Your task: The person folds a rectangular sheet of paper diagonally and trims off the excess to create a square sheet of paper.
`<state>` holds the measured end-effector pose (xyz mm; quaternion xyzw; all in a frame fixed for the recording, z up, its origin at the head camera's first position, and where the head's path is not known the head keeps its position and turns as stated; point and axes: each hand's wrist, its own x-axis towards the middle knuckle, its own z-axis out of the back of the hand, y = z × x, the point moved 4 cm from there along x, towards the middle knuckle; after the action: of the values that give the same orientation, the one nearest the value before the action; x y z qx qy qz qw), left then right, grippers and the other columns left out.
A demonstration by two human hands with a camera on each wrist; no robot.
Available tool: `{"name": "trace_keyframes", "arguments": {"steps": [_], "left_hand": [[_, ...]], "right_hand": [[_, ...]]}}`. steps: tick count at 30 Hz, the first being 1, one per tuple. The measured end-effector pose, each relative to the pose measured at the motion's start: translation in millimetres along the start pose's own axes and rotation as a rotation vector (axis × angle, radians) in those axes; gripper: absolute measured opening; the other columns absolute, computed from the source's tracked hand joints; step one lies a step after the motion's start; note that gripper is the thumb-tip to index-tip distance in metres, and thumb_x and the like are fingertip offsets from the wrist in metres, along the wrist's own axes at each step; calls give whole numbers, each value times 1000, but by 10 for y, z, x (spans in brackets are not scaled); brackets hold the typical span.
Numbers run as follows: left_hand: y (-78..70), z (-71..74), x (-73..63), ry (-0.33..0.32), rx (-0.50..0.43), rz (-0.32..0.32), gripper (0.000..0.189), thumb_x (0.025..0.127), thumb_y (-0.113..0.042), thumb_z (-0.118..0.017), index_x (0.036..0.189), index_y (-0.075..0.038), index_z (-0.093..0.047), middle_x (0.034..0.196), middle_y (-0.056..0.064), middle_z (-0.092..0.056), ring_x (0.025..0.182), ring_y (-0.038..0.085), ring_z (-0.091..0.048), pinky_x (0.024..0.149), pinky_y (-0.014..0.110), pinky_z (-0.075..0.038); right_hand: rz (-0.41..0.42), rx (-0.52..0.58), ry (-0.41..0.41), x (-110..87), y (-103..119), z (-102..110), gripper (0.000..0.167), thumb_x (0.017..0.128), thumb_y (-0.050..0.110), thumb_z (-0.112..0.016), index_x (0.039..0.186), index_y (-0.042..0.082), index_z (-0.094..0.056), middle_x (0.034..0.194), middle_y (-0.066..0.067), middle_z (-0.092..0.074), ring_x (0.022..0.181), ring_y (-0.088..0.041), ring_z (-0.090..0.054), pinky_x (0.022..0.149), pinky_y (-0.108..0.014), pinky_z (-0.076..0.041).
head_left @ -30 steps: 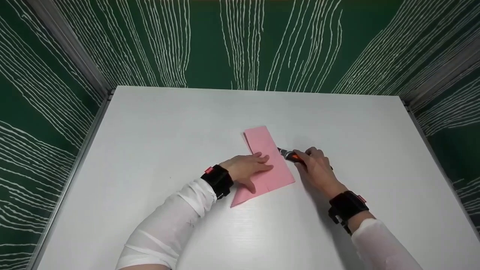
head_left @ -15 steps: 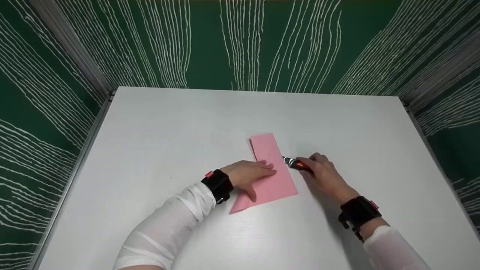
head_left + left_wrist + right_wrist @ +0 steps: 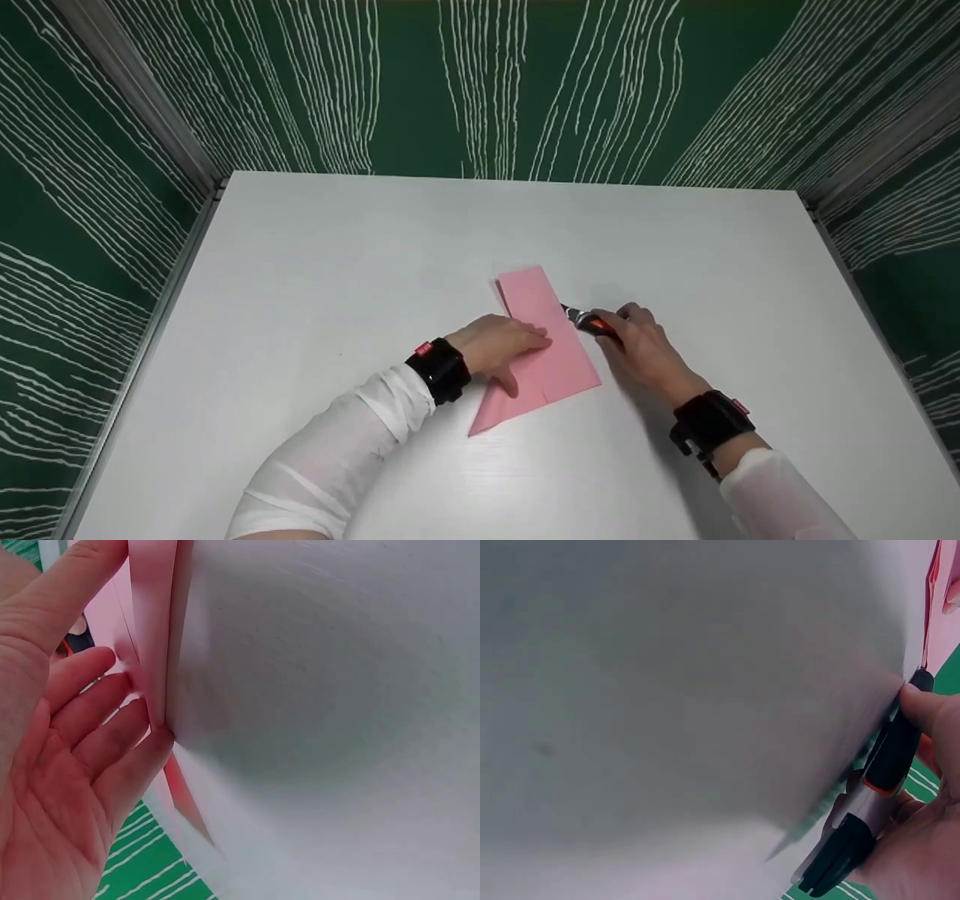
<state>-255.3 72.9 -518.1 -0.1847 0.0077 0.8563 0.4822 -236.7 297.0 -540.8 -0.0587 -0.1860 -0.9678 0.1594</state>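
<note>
A folded sheet of pink paper (image 3: 568, 365) lies on the white table, its layers standing slightly apart along the left edge. A short slit or crease shows near its lower edge. My left hand (image 3: 504, 343) rests on the paper with fingers stretched out; in the left wrist view that hand (image 3: 75, 735) touches the paper's folded edge (image 3: 154, 630). In my right hand (image 3: 645, 345) I grip a black, grey and orange utility knife (image 3: 594, 322). Its front end meets the paper's right edge, the blade tip partly hidden there. The right wrist view shows the knife (image 3: 892, 757) held between thumb and fingers.
The white table (image 3: 337, 247) spreads out around the paper. Green walls (image 3: 420, 90) with white wavy lines stand behind and at both sides. Black cameras are strapped on both wrists.
The paper has shifted toward me and a little right, along with my left hand. My right hand and the knife came nearer too, then slid slightly away along the edge.
</note>
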Motion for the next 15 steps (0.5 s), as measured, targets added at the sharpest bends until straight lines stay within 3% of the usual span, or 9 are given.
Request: {"name": "trace_keyframes", "arguments": {"steps": [4,8,15], "left_hand": [[44,-30,-7,-16,47,-3,97,75,-58,-81,156,-26,-37,164,2,-32,152,23,-30,122,38,-33],[54,-68,-53,55,44,26,105,76,-64,-76,160,-29,-24,170,2,-13,158,25,-10,127,42,-22],[6,-87,-66,94,78,54,110,76,-67,-74,161,-29,-17,170,1,-9,158,23,-8,128,33,-15]], "right_hand": [[9,-4,-11,13,24,-20,38,89,7,-72,127,7,-65,102,-26,-58,92,-40,-57,77,-56,-53],[16,-17,-33,25,64,-32,37,89,6,-72,126,6,-65,100,-26,-57,91,-41,-58,75,-57,-54],[-29,-23,-31,23,91,-44,37,91,8,-71,127,6,-65,100,-26,-58,92,-41,-58,75,-58,-54]]}}
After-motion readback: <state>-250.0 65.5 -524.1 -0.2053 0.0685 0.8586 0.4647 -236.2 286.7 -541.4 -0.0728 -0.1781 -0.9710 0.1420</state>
